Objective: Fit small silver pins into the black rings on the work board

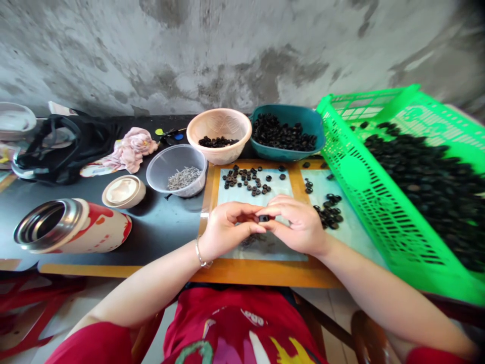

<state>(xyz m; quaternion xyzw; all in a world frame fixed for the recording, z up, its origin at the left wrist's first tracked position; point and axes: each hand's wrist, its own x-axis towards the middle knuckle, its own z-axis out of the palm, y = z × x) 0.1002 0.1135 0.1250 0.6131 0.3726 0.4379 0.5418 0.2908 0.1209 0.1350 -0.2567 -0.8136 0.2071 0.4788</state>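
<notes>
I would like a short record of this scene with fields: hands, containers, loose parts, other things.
hands: left hand and right hand meet over the table, pinching one small black ring part
containers: beige plastic bowl, teal plastic bowl, green slotted plastic crate, all with black parts; clear plastic tub with small metal pins
loose parts: scattered black rings on the pale mat
other things: steel flask lying on its side, pink cloth

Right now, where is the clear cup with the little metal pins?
In the head view, the clear cup sits left of centre on the dark table, just below-left of the beige bowl and right of the round lid.
</notes>
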